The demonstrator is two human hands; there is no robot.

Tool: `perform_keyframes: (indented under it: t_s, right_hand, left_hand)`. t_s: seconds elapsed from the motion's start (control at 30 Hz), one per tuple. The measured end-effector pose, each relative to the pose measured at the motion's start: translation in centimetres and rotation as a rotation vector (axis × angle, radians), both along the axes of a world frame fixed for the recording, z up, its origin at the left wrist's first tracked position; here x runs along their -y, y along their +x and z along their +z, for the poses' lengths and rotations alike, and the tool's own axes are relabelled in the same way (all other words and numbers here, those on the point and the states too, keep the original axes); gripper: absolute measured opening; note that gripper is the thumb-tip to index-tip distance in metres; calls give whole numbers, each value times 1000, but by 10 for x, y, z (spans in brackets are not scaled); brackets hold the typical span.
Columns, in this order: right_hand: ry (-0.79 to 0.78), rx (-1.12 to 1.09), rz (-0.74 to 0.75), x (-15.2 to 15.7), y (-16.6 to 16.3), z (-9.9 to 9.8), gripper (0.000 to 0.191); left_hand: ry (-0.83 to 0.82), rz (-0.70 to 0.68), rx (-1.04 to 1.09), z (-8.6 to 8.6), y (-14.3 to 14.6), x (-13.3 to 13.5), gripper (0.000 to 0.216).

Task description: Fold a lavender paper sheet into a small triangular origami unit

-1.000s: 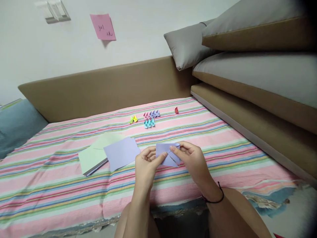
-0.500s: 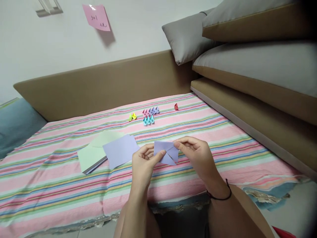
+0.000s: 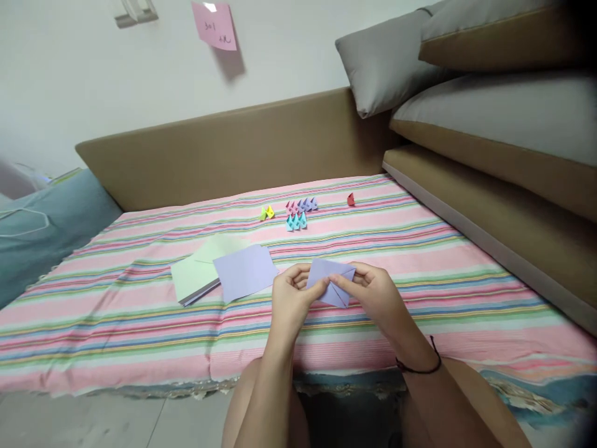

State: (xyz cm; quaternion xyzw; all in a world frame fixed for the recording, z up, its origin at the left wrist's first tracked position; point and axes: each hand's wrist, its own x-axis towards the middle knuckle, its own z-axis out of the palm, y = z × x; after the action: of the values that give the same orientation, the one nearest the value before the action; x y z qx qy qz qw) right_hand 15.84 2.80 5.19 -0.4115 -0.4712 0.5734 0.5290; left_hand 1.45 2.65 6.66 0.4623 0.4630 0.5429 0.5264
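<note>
Between my hands, above the striped cloth, is a purple sheet of origami paper [image 3: 321, 269] with flaps folded in toward its middle. My left hand [image 3: 293, 295] pinches its left side, thumb on top near the centre. My right hand [image 3: 370, 289] grips the right side, its thumb pressed on the folds near the other thumb. The fingers behind the paper are partly hidden. Left of my hands lie a flat purple sheet [image 3: 245, 274] and a stack of pale green paper [image 3: 191, 277], which it partly overlaps.
Farther back on the striped cloth [image 3: 140, 317] stand small folded pieces: yellow ones [image 3: 269, 212], pink ones [image 3: 291, 207], purple ones [image 3: 308, 204], turquoise ones [image 3: 296, 221] and a red one [image 3: 351, 199]. Stacked cushions [image 3: 494, 118] border the right; a blue cushion [image 3: 84, 193] lies left.
My right thumb has moved from the paper's upper right corner in toward its middle, and the right flap now lies flatter. The view has shifted left.
</note>
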Motion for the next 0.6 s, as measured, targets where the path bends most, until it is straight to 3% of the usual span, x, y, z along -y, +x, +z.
perform_keyframes:
  t_s: [0.23,0.37,0.6]
  right_hand:
    - [17,27,-71,-1,4,-2,33]
    - [10,13,-30,-1,11,-1,32]
    - [-23,-38,-4,-2,17,1,31]
  left_hand:
    - [25,-38,-41,-2,0,0,26]
    - [26,-68,-60,1,-4,0,25]
    - [45,-292,14,8,-22,1,34]
